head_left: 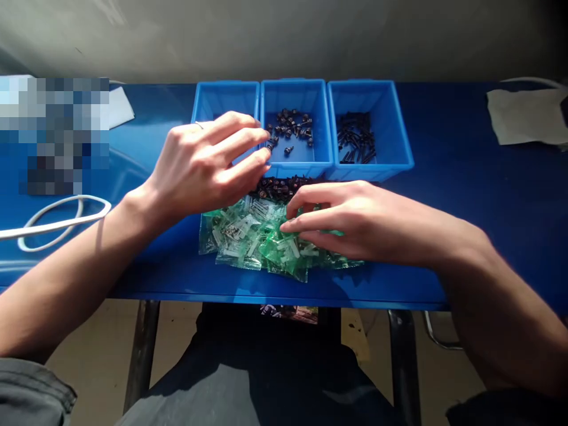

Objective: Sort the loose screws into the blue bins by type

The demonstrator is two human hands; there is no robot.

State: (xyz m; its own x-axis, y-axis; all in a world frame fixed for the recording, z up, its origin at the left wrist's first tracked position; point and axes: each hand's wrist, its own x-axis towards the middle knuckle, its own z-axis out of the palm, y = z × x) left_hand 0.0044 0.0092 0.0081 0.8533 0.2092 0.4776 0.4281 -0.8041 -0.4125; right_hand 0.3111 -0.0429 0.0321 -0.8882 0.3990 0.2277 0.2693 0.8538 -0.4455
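Observation:
My left hand [217, 157] is over the front of the left blue bin [227, 89], fingers stretched out and slightly apart. Its fingertips reach the near left side of the middle blue bin [293, 89], where several short dark screws [293, 124] lie. The thumb is hidden. Lower down, my right hand [341, 219] has its fingers apart and bent over a heap of small clear-green plastic bags [248, 236] with pale parts inside. Nothing shows in either hand. Between the bags and the bins lies a pile of dark screws [284, 188], partly covered by both hands.
The right blue bin [394, 130] contains longer dark screws [357, 139]. A white cable [66, 223] loops on the blue table [461, 195] at left, near a blurred area. Papers lie at left [119, 106] and a beige sheet [523, 116] far right.

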